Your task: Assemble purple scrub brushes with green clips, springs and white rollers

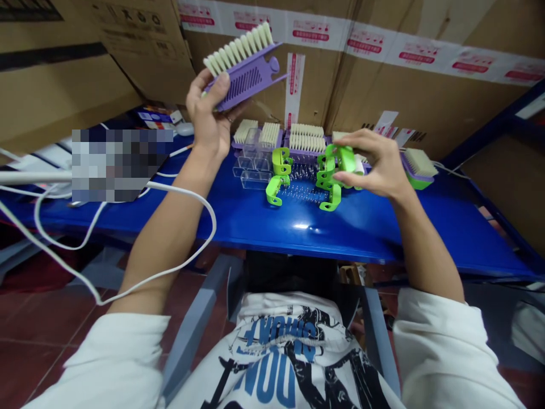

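Observation:
My left hand [209, 112] is closed round one end of a purple brush [244, 82], raised above the table with its cream bristles facing up. A slotted side and a round knob show on the brush. My right hand [378, 162] pinches a bright green plastic clip [347, 160] between thumb and fingers, over the right part of the table. Below and beside it are several more green clips [279, 187], and small metal springs [303, 184] lie in rows between them. Clear plastic pieces [255, 165] are stacked to their left.
More purple brushes [306, 139] line the back of the blue table [289, 227]; another brush [419, 165] stands at the right. Cardboard boxes [264, 57] wall the back. A white cable [208, 210] loops across my left forearm. A blurred patch [114, 165] covers something at left.

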{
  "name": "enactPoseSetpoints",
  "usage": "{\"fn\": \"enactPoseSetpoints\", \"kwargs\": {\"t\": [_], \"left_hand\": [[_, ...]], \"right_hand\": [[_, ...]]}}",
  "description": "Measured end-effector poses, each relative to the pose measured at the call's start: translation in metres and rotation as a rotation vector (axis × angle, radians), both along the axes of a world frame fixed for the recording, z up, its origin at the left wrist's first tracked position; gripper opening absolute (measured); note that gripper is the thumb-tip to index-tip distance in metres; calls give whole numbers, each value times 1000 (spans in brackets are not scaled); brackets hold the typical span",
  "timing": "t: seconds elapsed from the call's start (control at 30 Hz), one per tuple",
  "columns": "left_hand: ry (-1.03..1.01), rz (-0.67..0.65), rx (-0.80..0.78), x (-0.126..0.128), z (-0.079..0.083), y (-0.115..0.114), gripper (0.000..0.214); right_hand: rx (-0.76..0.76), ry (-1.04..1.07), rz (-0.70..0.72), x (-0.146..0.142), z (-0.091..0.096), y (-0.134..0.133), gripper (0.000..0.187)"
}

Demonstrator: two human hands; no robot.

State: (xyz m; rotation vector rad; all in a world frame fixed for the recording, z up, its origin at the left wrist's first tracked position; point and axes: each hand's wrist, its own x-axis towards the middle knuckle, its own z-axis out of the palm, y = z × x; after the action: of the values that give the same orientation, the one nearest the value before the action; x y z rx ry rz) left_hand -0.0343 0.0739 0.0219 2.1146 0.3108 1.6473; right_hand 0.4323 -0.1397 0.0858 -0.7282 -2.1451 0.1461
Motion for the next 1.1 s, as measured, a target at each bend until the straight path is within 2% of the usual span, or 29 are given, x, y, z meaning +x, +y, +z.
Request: {"fn": "enactPoseSetpoints", "kwargs": {"t": [0.1,0.3,0.47,0.63,0.73,0.83,0.97,1.03,1.1], "left_hand": [[-13,146,-67,20,1,-22,81],[105,199,-140,56,21,-58,92],[71,211,-164,58,22,-58,101],[-79,245,-299,58,15,-56,103],[29,229,-236,62,18,-64,115],[157,152,-130,65,21,-67,122],[73,68,-79,75,8,-62,90],[26,98,-69,89,-1,-69,85],[20,167,-43,107,-6,-86,93]], "right_hand": [[70,-171,-20,-11,-4,-10,67],[27,-460,-153,-10,-2,-20,73],[-76,-657,-219,-14,7,-29,75],[-177,-797,-251,-18,10,-32,80],[-159,-821,-290,-17,11,-34,84],[-71,-719,-325,-12,8,-29,92],[51,-236,-294,-7,-3,-10,93],[26,-26,-243,-10,-10,-3,106],[-6,69,-224,-17,-15,-3,124]]}}
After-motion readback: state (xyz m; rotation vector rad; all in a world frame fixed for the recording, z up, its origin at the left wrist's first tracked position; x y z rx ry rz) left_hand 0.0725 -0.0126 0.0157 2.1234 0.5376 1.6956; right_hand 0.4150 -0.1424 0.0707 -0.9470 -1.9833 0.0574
